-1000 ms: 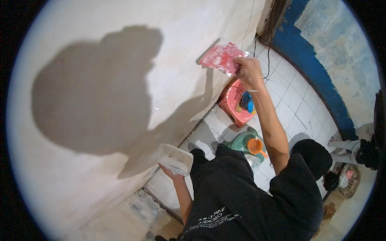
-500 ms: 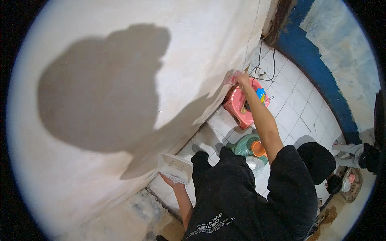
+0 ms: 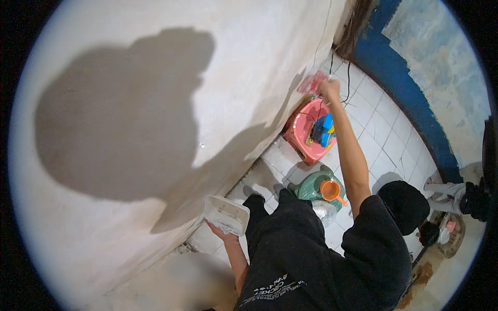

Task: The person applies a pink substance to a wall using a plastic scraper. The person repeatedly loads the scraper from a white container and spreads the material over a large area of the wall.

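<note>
At the lower middle, my left hand (image 3: 220,231) grips the side of a white rectangular plastic tub (image 3: 226,214) with pale residue inside. The tub is tilted, its opening facing up, beside the whitish wall (image 3: 249,67). My right arm stretches far forward, and my right hand (image 3: 330,92) is closed on a flat red scraper (image 3: 313,83). Motion smears the scraper, so its exact shape is unclear. It is at the wall surface; whether it touches cannot be told. Just below that hand stands a pink plastic stool (image 3: 306,129) with a blue and yellow item (image 3: 326,129) on it.
A green container (image 3: 314,184) with an orange dipper (image 3: 330,191) stands on white floor tiles near my legs. A dark cable (image 3: 348,83) lies by the far corner. A dark round object (image 3: 403,207) and a person's pale-clothed legs (image 3: 446,193) are at the right.
My right hand has swung farther forward and slightly right with the scraper, uncovering more of the stool top. The left hand and tub stay nearly where they were.
</note>
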### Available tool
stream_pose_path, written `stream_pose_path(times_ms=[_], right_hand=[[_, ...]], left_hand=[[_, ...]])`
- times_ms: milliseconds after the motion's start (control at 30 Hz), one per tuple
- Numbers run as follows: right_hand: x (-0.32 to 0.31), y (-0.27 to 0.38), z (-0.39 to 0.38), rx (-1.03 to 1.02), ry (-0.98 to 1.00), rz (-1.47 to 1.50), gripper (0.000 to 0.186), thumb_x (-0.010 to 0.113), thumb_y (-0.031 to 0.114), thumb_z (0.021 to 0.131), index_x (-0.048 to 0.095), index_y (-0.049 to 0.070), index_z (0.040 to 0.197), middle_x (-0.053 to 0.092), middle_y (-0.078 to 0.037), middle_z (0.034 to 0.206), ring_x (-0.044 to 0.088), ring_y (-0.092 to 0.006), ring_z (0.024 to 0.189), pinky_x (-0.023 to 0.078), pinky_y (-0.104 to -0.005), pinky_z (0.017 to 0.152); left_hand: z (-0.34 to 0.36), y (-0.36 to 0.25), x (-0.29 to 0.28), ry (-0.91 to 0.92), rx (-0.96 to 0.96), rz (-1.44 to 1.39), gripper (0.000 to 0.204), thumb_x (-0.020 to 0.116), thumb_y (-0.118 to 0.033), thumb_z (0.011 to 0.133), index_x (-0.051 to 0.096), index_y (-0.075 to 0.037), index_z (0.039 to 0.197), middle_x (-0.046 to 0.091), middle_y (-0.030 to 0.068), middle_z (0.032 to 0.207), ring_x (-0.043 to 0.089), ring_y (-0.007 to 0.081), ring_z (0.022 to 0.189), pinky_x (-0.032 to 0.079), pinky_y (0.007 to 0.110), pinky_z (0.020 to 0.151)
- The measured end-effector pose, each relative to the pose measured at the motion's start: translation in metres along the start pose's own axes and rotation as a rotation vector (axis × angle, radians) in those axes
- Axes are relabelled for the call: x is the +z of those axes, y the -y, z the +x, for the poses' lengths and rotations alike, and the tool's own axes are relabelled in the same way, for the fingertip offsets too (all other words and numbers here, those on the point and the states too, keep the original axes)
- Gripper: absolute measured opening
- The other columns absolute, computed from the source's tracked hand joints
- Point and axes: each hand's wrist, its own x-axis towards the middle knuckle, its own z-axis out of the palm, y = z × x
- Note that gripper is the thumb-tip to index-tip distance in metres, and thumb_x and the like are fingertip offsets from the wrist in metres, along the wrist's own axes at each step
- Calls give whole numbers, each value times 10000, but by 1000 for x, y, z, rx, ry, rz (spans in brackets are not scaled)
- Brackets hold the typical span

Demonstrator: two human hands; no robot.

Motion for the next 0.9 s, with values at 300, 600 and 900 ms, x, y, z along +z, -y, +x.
stream_pose_path(times_ms=[300,600,900], right_hand=[[45,28,7,-87,181,348,143,503,20,782,596,-53,702,561,-89,587,523,-169,452,418,-304,411],[-14,61,17,-314,-197,-32,169,547,86,703,591,-59,628,552,-134,495,552,-218,444,416,-381,446],[1,65,-139,-635,-20,37,174,541,71,819,626,-45,918,634,-205,752,633,-225,683,453,-351,596]], left_hand=[[5,-10,15,-94,63,113,678,388,-618,867,363,-174,1379,366,96,1402,356,343,1257,299,519,1044],[21,3,23,112,-25,17,712,422,-615,859,364,-138,1384,343,99,1433,347,341,1274,284,516,1055],[22,0,22,67,-5,52,703,379,-617,872,354,-142,1391,336,102,1436,346,344,1274,280,519,1057]])
